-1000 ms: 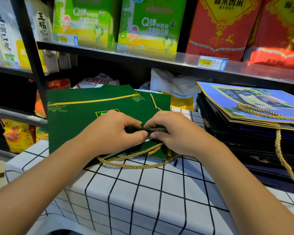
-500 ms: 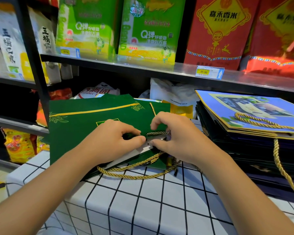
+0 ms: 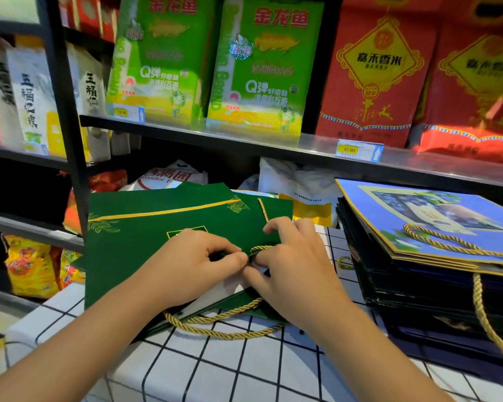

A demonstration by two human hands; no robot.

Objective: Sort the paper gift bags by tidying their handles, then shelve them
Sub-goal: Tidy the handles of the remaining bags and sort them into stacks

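Flat dark-green paper gift bag lies on checked worktop. Both hands, left and right, still pinch its gold twisted-rope handle, now closer together; tucking continues, shelving pending.

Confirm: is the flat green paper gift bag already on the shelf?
No, the flat green paper gift bag lies on the white grid-patterned tablecloth under both hands.

Even, bright indoor light, no hard shadows. Glare on glossy shelf edge. Motion blur on upper rice packs, esp. top left. Wide-angle bend at frame edges; centre sharp.
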